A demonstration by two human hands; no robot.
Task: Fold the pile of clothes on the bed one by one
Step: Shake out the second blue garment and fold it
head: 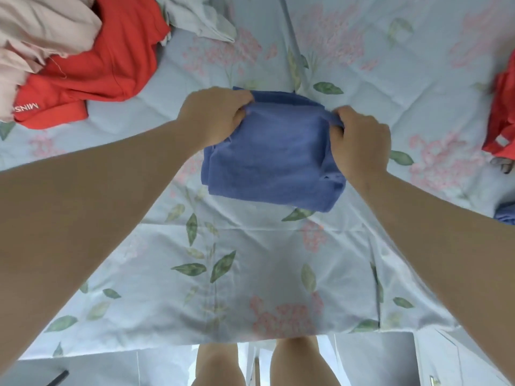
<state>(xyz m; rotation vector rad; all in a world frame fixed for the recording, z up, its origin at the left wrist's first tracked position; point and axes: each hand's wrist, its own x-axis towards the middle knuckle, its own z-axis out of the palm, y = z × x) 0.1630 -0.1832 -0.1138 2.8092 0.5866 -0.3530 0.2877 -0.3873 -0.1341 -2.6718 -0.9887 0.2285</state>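
**Blue garment gripped at both sides, mid-bed**

Blue garment [274, 154] is folded into a thick, roughly square bundle, lying on the floral bedsheet [250, 274] about mid-bed, straight ahead of the person. Its near edge is rounded and layered. The far edge looks raised a little, though motion blur makes that hard to confirm.

Left hand [214, 115]: fingers curled over the bundle's far-left corner, clamped on the fabric. Right hand [361, 146]: fingers curled round the right edge, pinching a bunched fold of the same cloth. Both arms reach in from the near side.

Around it:
- Far left: unfolded pile, with a red garment [111, 59] carrying white lettering on the near part, a pale pink garment [36, 32] lying over it, and a light grey-white piece [200, 20] just beside them.
- Right edge: another red item [504, 115], partly out of frame.
- Lower right edge: a sliver of blue cloth [505, 215], well apart from the bundle.
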